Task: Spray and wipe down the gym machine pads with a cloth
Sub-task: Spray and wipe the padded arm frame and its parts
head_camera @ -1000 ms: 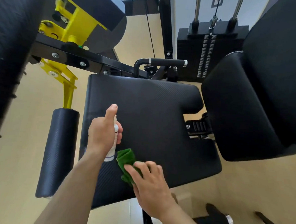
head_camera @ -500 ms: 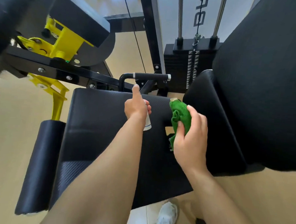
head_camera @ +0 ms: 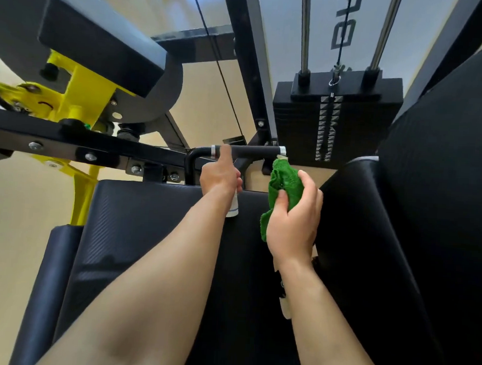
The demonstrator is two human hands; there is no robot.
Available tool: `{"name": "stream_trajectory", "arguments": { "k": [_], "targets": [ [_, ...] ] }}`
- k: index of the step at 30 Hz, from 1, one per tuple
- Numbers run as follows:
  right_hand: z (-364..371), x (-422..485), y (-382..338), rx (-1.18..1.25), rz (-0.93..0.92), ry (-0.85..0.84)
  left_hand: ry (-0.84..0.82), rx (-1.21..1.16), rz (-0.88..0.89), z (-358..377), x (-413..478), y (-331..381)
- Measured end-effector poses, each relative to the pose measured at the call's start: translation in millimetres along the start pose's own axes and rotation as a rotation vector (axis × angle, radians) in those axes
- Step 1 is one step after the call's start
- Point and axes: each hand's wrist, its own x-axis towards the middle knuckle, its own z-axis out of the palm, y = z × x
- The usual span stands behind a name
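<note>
**2 hands over the seat pad, bottle and cloth held up**

The left hand [head_camera: 220,177] grips a small white spray bottle [head_camera: 233,207], its forefinger raised up in front of the black handle [head_camera: 250,150]. The right hand [head_camera: 293,221] clutches a bunched green cloth [head_camera: 286,179], the cloth's top just under the handle's chrome end. Both are above the far edge of the black seat pad [head_camera: 137,221]. The back pad [head_camera: 427,220] stands to the right, and the weight stack [head_camera: 335,117] is behind it.

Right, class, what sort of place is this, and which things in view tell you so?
Most likely a gym: a weight stack on steel rods, a black padded seat and a yellow bracket.
</note>
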Motion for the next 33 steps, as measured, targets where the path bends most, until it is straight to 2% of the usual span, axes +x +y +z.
{"name": "stream_trajectory", "arguments": {
  "k": [3, 6, 12, 15, 17, 19, 21, 23, 25, 28, 30, 33],
  "targets": [
    [4.8, 11.4, 9.1, 0.017, 0.039, 0.021, -0.055, 0.095, -0.002, 7.7, 9.7, 5.3],
    [6.4, 16.3, 14.4, 0.020, 0.067, 0.033, -0.201, 0.127, 0.005, 11.1, 13.1, 7.1],
    [12.2, 18.2, 16.6, -0.010, 0.035, 0.052, -0.357, 0.255, 0.032, 22.7, 14.4, 9.9],
    [27.4, 36.7, 15.1, 0.001, 0.022, 0.050, -0.333, 0.365, 0.103, 20.3, 24.2, 15.6],
    [43.5, 61.4, 15.6, 0.028, 0.086, 0.078, -0.305, 0.400, 0.156, 15.3, 31.1, 24.8],
    [60.6, 90.7, 19.9, 0.042, 0.179, 0.104, -0.276, 0.373, 0.179, 8.8, 38.1, 35.7],
    [77.5, 117.4, 29.4, -0.014, 0.168, 0.052, -0.176, 0.269, 0.191, 3.6, 47.7, 46.7],
    [95.5, 132.8, 38.7, -0.178, 0.047, -0.129, -0.041, 0.220, 0.228, -0.8, 59.3, 55.5],
    [115.9, 134.5, 36.4, -0.403, -0.176, -0.302, 0.061, 0.194, 0.287, -4.3, 69.6, 64.9],
    [151.6, 110.9, 13.8, -0.497, -0.468, -0.510, 0.125, 0.155, 0.387, -9.8, 82.3, 74.5],
    [166.9, 90.9, 11.0, -0.469, -0.572, -0.554, 0.139, 0.166, 0.421, -14.0, 87.4, 76.4],
    [159.3, 101.8, 28.6, -0.532, -0.726, -0.485, 0.139, 0.131, 0.433, -21.3, 96.9, 74.6]
  ]
}}
